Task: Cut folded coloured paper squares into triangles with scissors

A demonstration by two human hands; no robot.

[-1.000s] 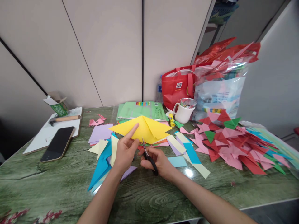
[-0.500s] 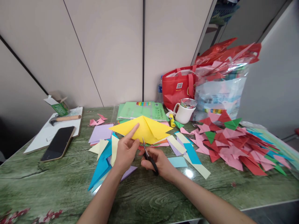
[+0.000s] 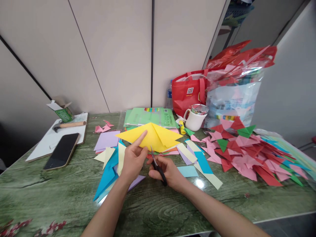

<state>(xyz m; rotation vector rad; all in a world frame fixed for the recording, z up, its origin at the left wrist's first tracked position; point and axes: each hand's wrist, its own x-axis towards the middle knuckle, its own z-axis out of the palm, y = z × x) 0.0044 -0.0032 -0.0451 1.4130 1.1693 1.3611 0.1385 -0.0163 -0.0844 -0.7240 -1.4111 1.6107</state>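
Note:
A folded sheet of yellow paper (image 3: 150, 136) is held up over the middle of the table, its points spread to left and right. My left hand (image 3: 134, 158) grips its lower edge, thumb in front and index finger stretched along the paper. My right hand (image 3: 165, 169) is closed around black-handled scissors (image 3: 159, 171). Their blades point up at the lower edge of the yellow paper, near my left thumb; whether they touch it I cannot tell. Blue folded paper (image 3: 107, 176) and cream scraps lie left of my hands, and cream and blue strips (image 3: 203, 163) to the right.
A heap of pink, red and green paper shapes (image 3: 244, 149) covers the right side. Behind stand a white mug (image 3: 195, 119), a glue stick (image 3: 182, 127), a red bag (image 3: 189, 92) and green paper packs (image 3: 150, 117). A phone (image 3: 61, 151) and a hammer (image 3: 71, 124) lie at left.

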